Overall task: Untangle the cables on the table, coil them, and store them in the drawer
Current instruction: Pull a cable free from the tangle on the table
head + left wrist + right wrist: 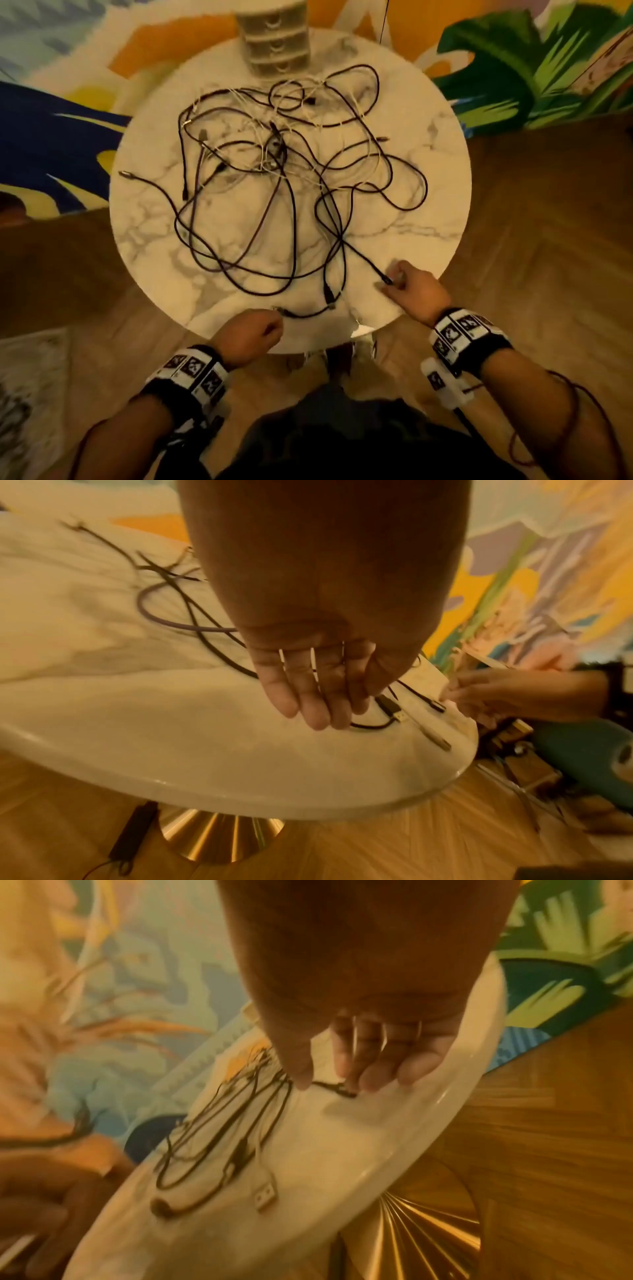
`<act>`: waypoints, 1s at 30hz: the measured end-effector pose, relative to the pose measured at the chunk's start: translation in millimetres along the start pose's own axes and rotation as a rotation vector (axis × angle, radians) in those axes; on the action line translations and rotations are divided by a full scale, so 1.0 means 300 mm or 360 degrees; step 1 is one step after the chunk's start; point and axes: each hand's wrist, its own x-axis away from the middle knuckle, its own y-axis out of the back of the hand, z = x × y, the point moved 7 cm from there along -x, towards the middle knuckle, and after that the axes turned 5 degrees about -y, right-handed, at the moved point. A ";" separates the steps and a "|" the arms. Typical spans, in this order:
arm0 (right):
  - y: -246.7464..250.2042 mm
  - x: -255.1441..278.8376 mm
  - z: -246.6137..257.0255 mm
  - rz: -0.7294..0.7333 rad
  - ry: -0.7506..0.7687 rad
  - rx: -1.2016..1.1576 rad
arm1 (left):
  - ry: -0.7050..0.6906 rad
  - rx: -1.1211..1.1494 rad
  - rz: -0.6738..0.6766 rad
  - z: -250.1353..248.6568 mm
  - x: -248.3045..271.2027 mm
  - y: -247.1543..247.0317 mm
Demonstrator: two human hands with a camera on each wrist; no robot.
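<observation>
A tangle of black and white cables is spread over the round marble table. At the far edge stands a small drawer unit, all its drawers closed. At the front right my right hand pinches the plug of a black cable that runs straight back into the tangle. In the right wrist view, thumb and fingertips sit at that plug. My left hand hovers at the front edge, fingers fairly straight, just above a black cable end and holding nothing.
A black USB plug and a white plug lie near the front edge between my hands. A gold pedestal carries the table over a wooden floor. A dark block with a lead lies on the floor.
</observation>
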 end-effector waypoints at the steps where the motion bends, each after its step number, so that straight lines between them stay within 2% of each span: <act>1: -0.009 -0.010 0.005 -0.0003 -0.0023 0.0084 | -0.0031 -0.0058 0.0044 -0.010 -0.012 -0.014; 4: -0.035 -0.034 -0.017 -0.0073 -0.0116 0.0259 | -0.0023 -0.0101 0.0075 -0.026 -0.030 -0.036; 7: -0.063 -0.039 -0.013 0.0005 -0.0130 0.0342 | -0.0044 -0.0131 0.0144 -0.040 -0.040 -0.041; 9: -0.058 -0.032 0.022 0.0059 -0.0061 0.0456 | -0.0145 -0.0185 0.0157 -0.077 -0.059 -0.029; 11: -0.026 -0.010 0.067 0.0017 0.0032 0.0491 | -0.0219 -0.0261 0.0093 -0.138 -0.089 0.001; 15: 0.053 0.084 0.195 -0.0020 0.0284 0.0420 | -0.0298 -0.0209 -0.0234 -0.304 -0.173 0.091; 18: 0.098 0.162 0.306 0.0119 0.0481 0.0276 | -0.0387 -0.0195 -0.0254 -0.401 -0.229 0.082; 20: 0.147 0.186 0.345 0.0105 0.0554 0.0087 | -0.0403 -0.0082 -0.0342 -0.422 -0.245 0.082; 22: 0.193 0.183 0.347 0.0036 0.0564 -0.0187 | -0.0308 0.0097 -0.0474 -0.425 -0.247 0.111; 24: 0.206 0.166 0.330 -0.0006 0.0511 -0.0374 | -0.0206 0.0117 -0.0498 -0.452 -0.247 0.132; 28: 0.137 0.105 0.326 0.0176 0.0435 -0.0597 | -0.0286 -0.0377 -0.0330 -0.564 -0.260 0.099; 30: 0.116 0.078 0.343 0.0229 0.0496 -0.0669 | -0.0297 -0.0502 -0.0292 -0.584 -0.277 0.085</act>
